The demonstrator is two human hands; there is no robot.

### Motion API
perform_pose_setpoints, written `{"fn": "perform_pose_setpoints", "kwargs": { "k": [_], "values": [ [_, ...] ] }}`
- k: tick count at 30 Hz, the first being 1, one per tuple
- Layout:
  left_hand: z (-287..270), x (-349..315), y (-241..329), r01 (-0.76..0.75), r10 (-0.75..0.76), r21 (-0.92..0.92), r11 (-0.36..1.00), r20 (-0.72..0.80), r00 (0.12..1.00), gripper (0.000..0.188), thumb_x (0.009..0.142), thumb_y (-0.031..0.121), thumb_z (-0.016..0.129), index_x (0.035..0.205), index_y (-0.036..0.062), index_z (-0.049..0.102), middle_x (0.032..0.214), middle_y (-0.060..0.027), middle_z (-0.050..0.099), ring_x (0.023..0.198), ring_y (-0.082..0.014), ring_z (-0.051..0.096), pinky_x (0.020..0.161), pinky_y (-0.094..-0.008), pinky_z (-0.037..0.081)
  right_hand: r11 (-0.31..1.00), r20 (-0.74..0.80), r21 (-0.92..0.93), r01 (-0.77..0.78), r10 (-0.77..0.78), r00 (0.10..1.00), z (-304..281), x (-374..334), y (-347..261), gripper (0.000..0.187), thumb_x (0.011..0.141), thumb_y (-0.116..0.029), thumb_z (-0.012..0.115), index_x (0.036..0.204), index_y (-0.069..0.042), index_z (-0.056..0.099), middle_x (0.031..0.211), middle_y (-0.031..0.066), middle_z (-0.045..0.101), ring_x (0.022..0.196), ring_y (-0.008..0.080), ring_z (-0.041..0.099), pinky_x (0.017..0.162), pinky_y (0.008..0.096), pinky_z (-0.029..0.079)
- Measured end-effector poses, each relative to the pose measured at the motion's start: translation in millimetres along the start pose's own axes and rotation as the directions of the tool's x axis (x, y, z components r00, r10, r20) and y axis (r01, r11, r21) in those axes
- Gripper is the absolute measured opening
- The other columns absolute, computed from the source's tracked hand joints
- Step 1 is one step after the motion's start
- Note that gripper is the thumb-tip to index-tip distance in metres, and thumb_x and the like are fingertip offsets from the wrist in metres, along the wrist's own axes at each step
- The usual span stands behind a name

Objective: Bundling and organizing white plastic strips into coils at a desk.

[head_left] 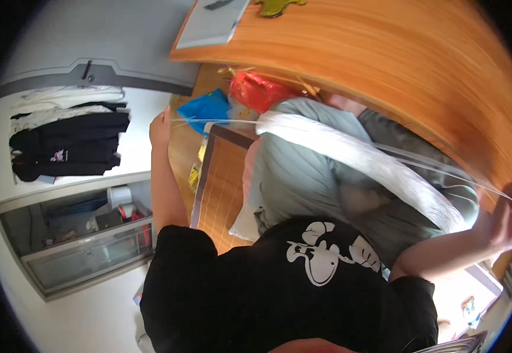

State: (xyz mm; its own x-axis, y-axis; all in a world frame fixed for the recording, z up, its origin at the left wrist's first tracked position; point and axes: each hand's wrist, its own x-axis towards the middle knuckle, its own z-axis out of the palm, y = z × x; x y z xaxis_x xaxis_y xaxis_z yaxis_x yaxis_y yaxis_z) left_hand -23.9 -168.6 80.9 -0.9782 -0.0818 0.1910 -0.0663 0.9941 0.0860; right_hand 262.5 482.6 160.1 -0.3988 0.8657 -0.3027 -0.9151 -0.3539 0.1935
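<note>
A long, thick bundle of shiny white strands [350, 144] lies slantwise across my lap, over the grey-green trousers. Out at the left, my left hand [161, 126] is raised with its fingers closed on a thin strand that stretches level to the bundle's left end. At the far right, my right hand [507, 223] is somewhat blurred, its fingers bent around the end of several fine strands. These strands [432, 167] run taut from near the middle of the bundle. Both arms are spread wide apart.
A wooden tabletop [373, 53] curves over my knees, with a white sheet [213, 23] and a gold-coloured piece [279, 6] on it. Below lie a red plastic bag [259, 91] and a blue one [206, 109]. Clothes [71, 138] hang on the left above a glass-fronted cabinet [85, 253].
</note>
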Motion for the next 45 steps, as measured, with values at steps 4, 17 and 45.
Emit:
{"fn": "perform_pose_setpoints", "kwargs": {
  "k": [4, 17, 45],
  "values": [
    [10.3, -4.5, 18.4, 0.018, -0.022, 0.089, 0.996, 0.044, 0.999, 0.063, 0.094, 0.057, 0.039, 0.086, 0.0024, 0.069, 0.085, -0.0217, 0.066, 0.084, -0.0405, 0.062, 0.074, -0.0449, 0.048, 0.572, 0.351, -0.478, -0.666, 0.820, 0.452, -10.4, 9.9, -18.4, 0.023, 0.088, -0.031, 0.055, 0.077, -0.011, 0.052, 0.064, 0.0009, 0.046, 0.059, 0.0128, 0.038, 0.058, 0.0285, 0.033],
    [30.1, 16.3, -15.3, 0.007, -0.035, 0.129, 0.992, 0.220, 0.975, 0.050, 0.090, 0.050, 0.053, 0.102, 0.0036, 0.065, 0.110, -0.0225, 0.063, 0.104, -0.0432, 0.057, 0.087, -0.0494, 0.044, 0.733, 0.585, -0.438, -0.520, 0.672, 0.455, -5.3, 5.3, -37.5, 0.033, 0.098, -0.041, 0.046, 0.085, -0.011, 0.042, 0.051, -0.0055, 0.026, 0.042, 0.0051, 0.019, 0.035, 0.0240, 0.014],
    [-131.1, -195.2, 410.0, 0.096, 0.494, -0.561, -0.822, -0.620, 0.610, 0.070, 0.087, 0.047, 0.057, 0.134, -0.0025, 0.041, 0.148, -0.0128, 0.031, 0.137, -0.0392, 0.024, 0.110, -0.0600, 0.015, 0.447, 0.462, -0.875, 0.187, 0.653, 0.600, -34.3, -51.6, -13.8, 0.046, 0.085, -0.017, 0.064, 0.118, 0.002, 0.039, 0.055, -0.0069, 0.029, 0.047, 0.0052, 0.029, 0.047, 0.0236, 0.020]
  ]
}}
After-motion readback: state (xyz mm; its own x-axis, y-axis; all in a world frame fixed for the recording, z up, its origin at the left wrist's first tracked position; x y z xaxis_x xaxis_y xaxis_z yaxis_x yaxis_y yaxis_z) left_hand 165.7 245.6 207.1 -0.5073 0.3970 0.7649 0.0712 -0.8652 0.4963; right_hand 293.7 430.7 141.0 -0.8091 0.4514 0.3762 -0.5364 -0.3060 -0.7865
